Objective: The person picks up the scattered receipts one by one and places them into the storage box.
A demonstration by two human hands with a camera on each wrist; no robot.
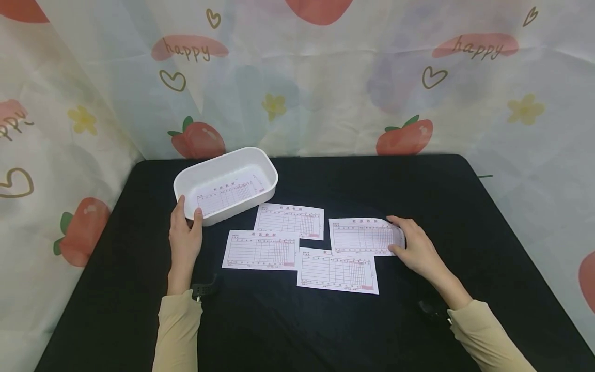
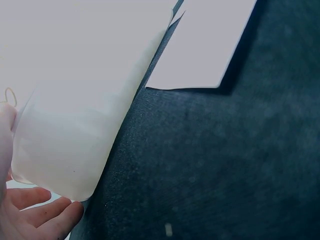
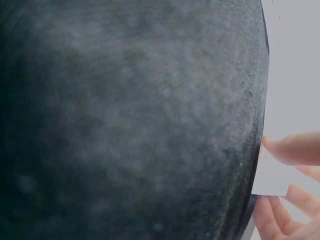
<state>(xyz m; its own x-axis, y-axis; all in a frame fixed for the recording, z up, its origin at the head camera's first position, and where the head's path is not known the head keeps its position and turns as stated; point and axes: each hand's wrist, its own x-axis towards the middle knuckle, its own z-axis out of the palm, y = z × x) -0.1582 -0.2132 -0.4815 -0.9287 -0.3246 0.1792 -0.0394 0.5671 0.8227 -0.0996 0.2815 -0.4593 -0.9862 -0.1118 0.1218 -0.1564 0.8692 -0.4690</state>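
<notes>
- The left hand (image 1: 185, 235) grips the near-left corner of the white tub (image 1: 241, 206), thumb against the near wall, fingers round the end. The tub looks like light, smooth plastic, fairly stiff; its corner or rim should give the surest hold.
- Inside the tub, a printed slip (image 1: 228, 195) lies face up on the floor; whether others lie beneath it, I cannot tell.
- Right of the tub, on the tabletop (image 1: 260, 325), the left slip (image 1: 260, 250) overlaps the back slip (image 1: 288, 219) – thin paper, probably weightless and easily creased, best lifted by an edge.
- The near slip (image 1: 338, 271) lies flat, its top edge partly covered by the held slip (image 1: 362, 237).
- The right hand (image 1: 418, 248) pinches that held slip's right end between thumb and fingers – the paper bows there, so a gentle hold seems enough.
</notes>
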